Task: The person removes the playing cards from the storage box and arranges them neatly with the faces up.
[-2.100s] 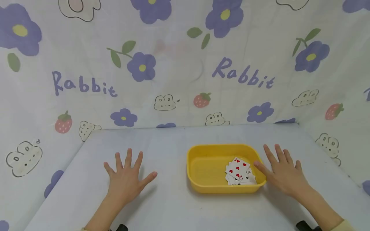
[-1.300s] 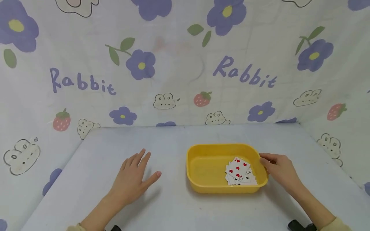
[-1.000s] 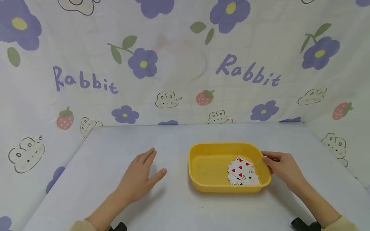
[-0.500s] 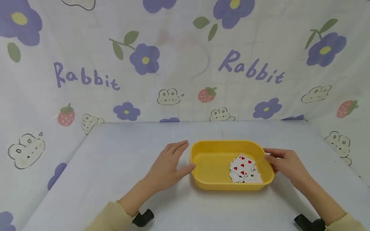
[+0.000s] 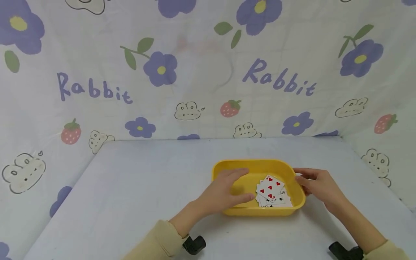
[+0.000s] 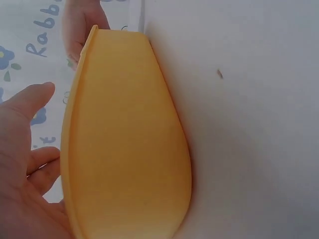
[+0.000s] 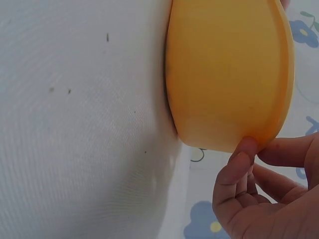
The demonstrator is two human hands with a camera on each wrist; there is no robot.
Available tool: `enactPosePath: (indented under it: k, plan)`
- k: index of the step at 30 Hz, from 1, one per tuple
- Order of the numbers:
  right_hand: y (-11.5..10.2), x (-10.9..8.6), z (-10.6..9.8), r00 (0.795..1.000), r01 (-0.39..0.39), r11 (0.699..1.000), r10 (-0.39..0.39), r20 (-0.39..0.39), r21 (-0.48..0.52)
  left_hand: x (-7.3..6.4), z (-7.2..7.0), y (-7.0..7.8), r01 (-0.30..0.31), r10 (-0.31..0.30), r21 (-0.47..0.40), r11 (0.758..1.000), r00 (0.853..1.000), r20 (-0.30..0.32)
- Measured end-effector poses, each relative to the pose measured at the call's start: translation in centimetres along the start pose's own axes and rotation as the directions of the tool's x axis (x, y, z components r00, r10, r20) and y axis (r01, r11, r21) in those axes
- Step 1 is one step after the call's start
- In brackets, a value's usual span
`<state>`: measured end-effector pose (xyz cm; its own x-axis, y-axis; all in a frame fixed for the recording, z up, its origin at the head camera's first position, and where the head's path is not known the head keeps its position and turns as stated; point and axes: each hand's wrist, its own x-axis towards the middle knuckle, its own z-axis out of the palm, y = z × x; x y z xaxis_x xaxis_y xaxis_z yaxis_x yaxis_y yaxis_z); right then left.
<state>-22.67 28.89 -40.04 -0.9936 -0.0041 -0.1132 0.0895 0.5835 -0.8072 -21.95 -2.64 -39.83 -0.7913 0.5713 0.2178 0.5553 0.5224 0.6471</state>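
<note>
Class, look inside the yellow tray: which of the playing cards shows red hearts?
The topmost card, face up on the pile; the other cards beneath it show only black marks where visible.

Left of the left fingers, the desk gives free room. Ahead of them rises the far wall of the tray. Cards lie to their right; farther right, the right fingers, pinching the tray's end, block passage.

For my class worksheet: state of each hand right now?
Left hand: open, holding nothing.
Right hand: closed, pinching the rounded rectangular yellow plastic tray.
</note>
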Motion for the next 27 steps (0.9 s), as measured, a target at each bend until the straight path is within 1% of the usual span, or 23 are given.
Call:
enactPosePath:
  k: [4,7,11,13,19,21,25,27]
  plan:
    - [0.2,0.1,0.1,1.000,0.006,1.000,-0.006,-0.009,-0.003,0.9,0.8,0.3,0.045,-0.044,-0.018,0.999,0.998,0.033]
    - [0.4,0.3,0.1,1.000,0.003,1.000,-0.003,-0.027,0.009,1.7,1.2,0.4,0.060,-0.059,-0.017,0.998,0.996,0.065]
    - [0.9,0.5,0.1,0.999,0.006,1.000,-0.006,-0.043,0.006,2.7,1.7,0.2,0.066,-0.064,-0.013,0.998,0.991,0.114]
    - [1.0,0.6,0.1,0.998,-0.005,1.000,0.005,-0.056,0.005,3.1,1.9,0.2,0.071,-0.068,-0.018,0.997,0.988,0.135]
    - [0.2,0.2,0.1,1.000,-0.016,1.000,0.016,-0.019,0.021,4.2,2.8,0.0,0.072,-0.059,-0.062,0.995,0.979,0.194]
    - [-0.1,0.1,0.1,1.000,-0.011,1.000,0.011,0.001,0.027,4.5,3.1,-0.1,0.073,-0.058,-0.065,0.995,0.976,0.211]
    - [0.0,0.0,0.1,1.000,-0.006,0.999,0.006,0.002,0.032,5.0,3.9,-0.3,0.075,-0.062,-0.054,0.996,0.973,0.222]
    - [0.2,0.2,0.2,1.000,-0.010,0.999,0.010,-0.013,0.034,5.1,4.2,-0.3,0.086,-0.072,-0.056,0.995,0.972,0.222]
